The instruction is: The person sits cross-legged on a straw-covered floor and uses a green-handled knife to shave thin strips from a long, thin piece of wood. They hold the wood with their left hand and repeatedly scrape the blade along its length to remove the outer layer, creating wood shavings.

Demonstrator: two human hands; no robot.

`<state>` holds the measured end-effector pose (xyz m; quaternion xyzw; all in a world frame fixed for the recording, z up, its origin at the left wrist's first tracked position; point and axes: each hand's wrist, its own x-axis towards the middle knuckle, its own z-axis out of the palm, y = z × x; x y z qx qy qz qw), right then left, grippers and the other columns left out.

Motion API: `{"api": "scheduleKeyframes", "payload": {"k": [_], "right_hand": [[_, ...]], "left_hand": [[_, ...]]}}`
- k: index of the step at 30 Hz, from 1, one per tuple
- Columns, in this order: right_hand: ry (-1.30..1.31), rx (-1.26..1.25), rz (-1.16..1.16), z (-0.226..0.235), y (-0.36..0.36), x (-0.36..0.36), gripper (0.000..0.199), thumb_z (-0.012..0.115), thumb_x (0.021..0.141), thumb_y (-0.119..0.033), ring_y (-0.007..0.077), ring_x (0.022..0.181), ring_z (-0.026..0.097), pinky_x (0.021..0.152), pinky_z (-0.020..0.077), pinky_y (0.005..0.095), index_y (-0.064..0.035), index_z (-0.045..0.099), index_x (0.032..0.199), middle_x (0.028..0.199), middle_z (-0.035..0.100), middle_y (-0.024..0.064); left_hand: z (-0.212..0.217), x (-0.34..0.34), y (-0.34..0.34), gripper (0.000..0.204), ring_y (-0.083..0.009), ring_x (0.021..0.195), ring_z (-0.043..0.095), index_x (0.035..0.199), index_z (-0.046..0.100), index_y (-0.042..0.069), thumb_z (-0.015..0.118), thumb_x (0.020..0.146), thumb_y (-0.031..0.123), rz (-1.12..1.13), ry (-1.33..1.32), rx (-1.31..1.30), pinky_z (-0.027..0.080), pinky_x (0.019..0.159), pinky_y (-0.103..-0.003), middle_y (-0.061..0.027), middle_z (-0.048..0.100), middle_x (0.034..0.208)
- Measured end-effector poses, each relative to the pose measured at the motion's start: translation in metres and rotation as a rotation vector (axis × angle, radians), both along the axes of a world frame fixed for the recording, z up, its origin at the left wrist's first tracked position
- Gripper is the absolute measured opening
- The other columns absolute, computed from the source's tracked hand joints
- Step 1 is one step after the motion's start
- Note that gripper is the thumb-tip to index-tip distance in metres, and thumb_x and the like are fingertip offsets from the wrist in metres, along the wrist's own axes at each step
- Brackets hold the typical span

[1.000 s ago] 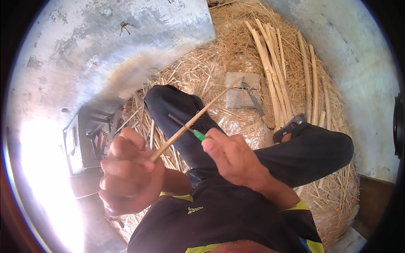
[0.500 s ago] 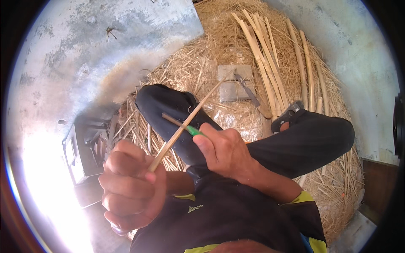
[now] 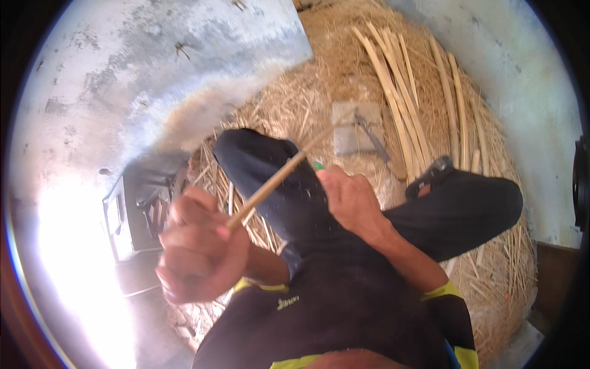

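Observation:
My left hand (image 3: 203,246) is closed round the lower end of a thin pale bamboo strip (image 3: 276,178). The strip slants up and away to the right over my bent leg, its far tip over a flat block. To the right of the strip, my right hand (image 3: 355,203) is closed on a small knife, of which only a bit of green handle (image 3: 318,166) shows past the thumb. I cannot make out the blade now. Both hands are slightly blurred.
Ahead lies a flat grey block (image 3: 356,144) with a dark-bladed knife (image 3: 378,141) across it. Long split bamboo strips (image 3: 399,104) rest on shavings to the right. Concrete walls (image 3: 246,37) rise around; a dark metal frame (image 3: 138,212) stands at the left.
My right hand has moved right and slightly up, so the green handle no longer touches the strip. The whole view has shifted a little; my left hand still grips the strip.

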<state>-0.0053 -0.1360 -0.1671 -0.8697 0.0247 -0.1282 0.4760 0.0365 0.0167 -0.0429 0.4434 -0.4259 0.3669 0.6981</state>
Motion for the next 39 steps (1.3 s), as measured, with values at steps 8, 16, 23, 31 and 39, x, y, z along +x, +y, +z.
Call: {"api": "scheduleKeyframes", "payload": {"k": [8,16,23,31,39], "right_hand": [[0.031,-0.005,0.043,0.011,0.004,0.009,0.030,0.047,0.095,-0.028,0.0410,0.050,0.054,0.045,0.0418,0.0469,-0.0040,0.048,0.077,0.053,0.051,0.0198],[-0.080,-0.130,0.081,0.026,0.021,0.004,0.032,0.049,0.094,-0.031,0.0347,0.045,0.054,0.040,0.0423,0.0437,-0.0053,0.047,0.075,0.048,0.049,0.0147],[-0.049,-0.152,0.064,0.038,0.025,0.001,0.032,0.049,0.094,-0.030,0.0350,0.044,0.054,0.041,0.0417,0.0442,-0.0050,0.047,0.075,0.048,0.049,0.0151],[-0.114,-0.035,0.096,0.050,0.030,-0.008,0.034,0.046,0.095,-0.032,0.0362,0.044,0.055,0.041,0.0438,0.0449,-0.0040,0.047,0.076,0.048,0.051,0.0159],[-0.039,-0.070,0.166,0.067,0.022,-0.011,0.033,0.044,0.096,-0.028,0.0390,0.046,0.054,0.044,0.0429,0.0463,-0.0019,0.051,0.078,0.049,0.050,0.0188]], "left_hand": [[0.015,0.002,-0.024,0.036,-0.0135,0.051,0.024,0.056,0.025,0.017,0.036,0.088,0.030,0.429,0.314,-0.283,0.027,0.058,-0.032,0.0011,0.017,0.045],[0.019,0.001,-0.029,0.037,-0.0143,0.052,0.025,0.054,0.020,0.020,0.039,0.084,0.031,0.626,0.416,-0.320,0.032,0.065,-0.033,0.0012,0.014,0.047],[0.019,0.006,-0.023,0.039,-0.0140,0.046,0.024,0.051,0.026,0.018,0.041,0.085,0.030,0.574,0.392,-0.403,0.033,0.062,-0.035,0.0008,0.017,0.044],[0.020,-0.007,-0.036,0.041,-0.0138,0.049,0.025,0.053,0.022,0.018,0.040,0.087,0.033,0.548,0.358,-0.346,0.033,0.062,-0.034,0.0011,0.013,0.045],[0.019,-0.006,-0.034,0.042,-0.0138,0.046,0.025,0.051,0.023,0.019,0.041,0.087,0.032,0.503,0.360,-0.362,0.036,0.061,-0.034,0.0014,0.014,0.044]]}}
